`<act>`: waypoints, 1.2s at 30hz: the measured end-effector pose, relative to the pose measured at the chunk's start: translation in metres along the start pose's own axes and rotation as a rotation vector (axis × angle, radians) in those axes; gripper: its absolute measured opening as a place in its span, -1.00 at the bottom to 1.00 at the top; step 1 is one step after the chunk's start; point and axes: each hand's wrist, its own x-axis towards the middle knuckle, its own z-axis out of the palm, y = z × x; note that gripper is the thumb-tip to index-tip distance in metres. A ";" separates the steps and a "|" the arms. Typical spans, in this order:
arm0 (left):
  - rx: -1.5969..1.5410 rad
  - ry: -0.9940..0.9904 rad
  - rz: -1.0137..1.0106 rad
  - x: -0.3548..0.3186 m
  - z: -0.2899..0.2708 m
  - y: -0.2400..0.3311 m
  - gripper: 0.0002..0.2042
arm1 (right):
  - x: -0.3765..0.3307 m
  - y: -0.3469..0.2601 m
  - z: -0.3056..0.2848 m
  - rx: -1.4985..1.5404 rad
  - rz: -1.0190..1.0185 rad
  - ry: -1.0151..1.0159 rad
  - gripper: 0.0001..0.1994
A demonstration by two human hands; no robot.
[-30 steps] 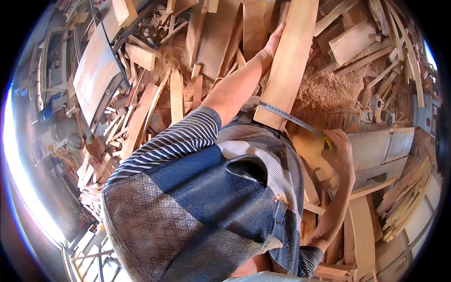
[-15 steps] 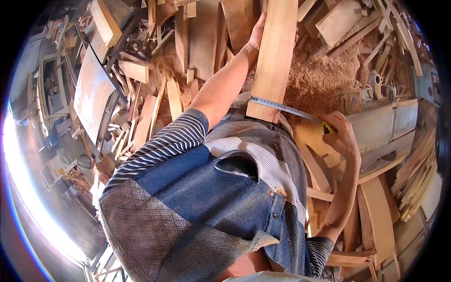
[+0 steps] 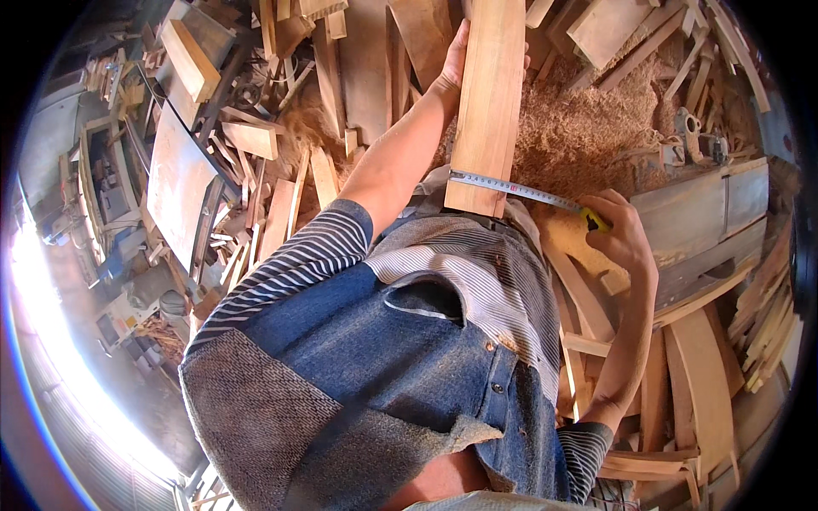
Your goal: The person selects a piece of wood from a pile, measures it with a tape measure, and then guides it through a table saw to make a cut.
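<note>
Printed scale on the tape measure blade (image 3: 544,197): row of small dark digits and graduation lines, pale background, one red mark near right edge of the wooden board (image 3: 487,111) it crosses.

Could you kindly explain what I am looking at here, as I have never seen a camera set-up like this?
Certainly. These are someone's own bare hands, seen by a fisheye camera worn on the head and looking down, so straight edges bend near the rim. The large patchwork garment is the wearer's clothing. The left hand grips a long wooden plank, its fingertips showing at the far edge. The right hand holds a yellow and black tape measure, whose blade stretches across the plank close to its near end. Around them are pale shavings and many loose wood pieces.
</note>
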 end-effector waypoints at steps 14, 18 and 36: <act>-0.078 0.173 -0.007 -0.011 -0.001 -0.008 0.02 | -0.005 0.035 0.002 0.251 -0.169 -0.021 -0.41; 0.286 0.630 0.324 -0.023 0.027 -0.014 -0.11 | -0.031 0.063 0.024 0.960 -0.041 0.098 -0.26; 0.211 0.920 0.873 -0.225 -0.001 0.029 -0.51 | 0.027 0.127 0.144 0.304 0.288 -0.070 -0.73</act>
